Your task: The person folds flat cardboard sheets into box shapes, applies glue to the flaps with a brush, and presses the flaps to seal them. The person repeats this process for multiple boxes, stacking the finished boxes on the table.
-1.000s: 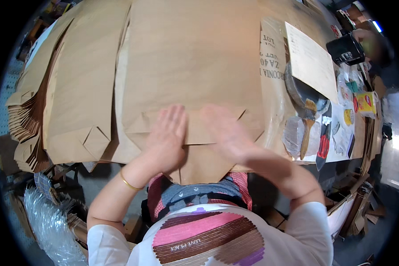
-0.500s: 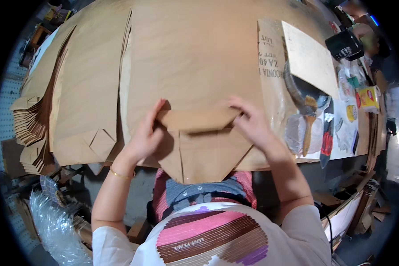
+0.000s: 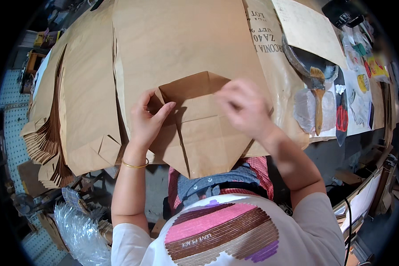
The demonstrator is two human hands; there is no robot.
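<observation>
A large brown paper bag [image 3: 199, 146] lies before me, its near end folded into an angled flap shape that reaches the table's front edge. Its upper fold [image 3: 186, 88] stands raised and opened out, showing the darker inner side. My left hand [image 3: 147, 117] grips the left corner of this fold, thumb inside and fingers behind. My right hand [image 3: 246, 106] is at the fold's right corner with its fingers curled. Motion blurs those fingers, so whether they hold the paper cannot be made out.
Stacked brown paper bags [image 3: 86, 115] with fanned folded ends lie to the left. On the right are a wooden-handled brush [image 3: 318, 95], red-handled scissors [image 3: 341, 119], a pale board [image 3: 308, 29] and a yellow packet [image 3: 377, 70]. Crumpled clear plastic [image 3: 82, 235] lies low on the left.
The bag's upper fold, closed down flat as a strip before, now stands open. My right hand has turned inward and its fingers have curled. The whole view has shifted slightly.
</observation>
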